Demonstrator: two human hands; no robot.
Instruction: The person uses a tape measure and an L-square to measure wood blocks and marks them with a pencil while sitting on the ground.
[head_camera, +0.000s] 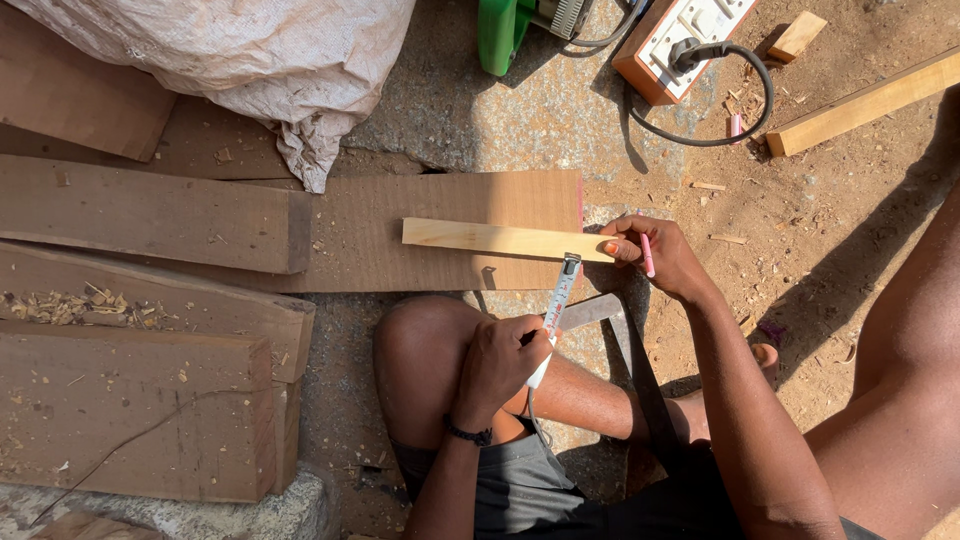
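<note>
Nearest to me, my left hand (500, 360) has its fingers curled shut around a folding ruler (555, 315), which slants up toward one o'clock; its tip reaches the lower edge of the pale wood strip (500, 238). A dark band sits on that wrist. Just right of the ruler a steel try square (625, 340) lies on the ground, its blade running down toward five o'clock.

Farther out, at about one o'clock from the left hand, my right hand (655, 255) pinches the right end of the strip, fingers closed on it, with a pink pencil (647, 255) tucked between them and pointing down. The right hand is the one actually on the strip; the left only meets it through the ruler.

The strip is light, clean-sawn and slim, its long axis running nine to three, lying flat across a broad brown plank (400, 215). Darker planks (140, 400) stack at nine o'clock. Farthest off, at twelve, sit a white sack (230, 50), a green power tool (500, 30) and an orange switch box (680, 40) with a black cable.
</note>
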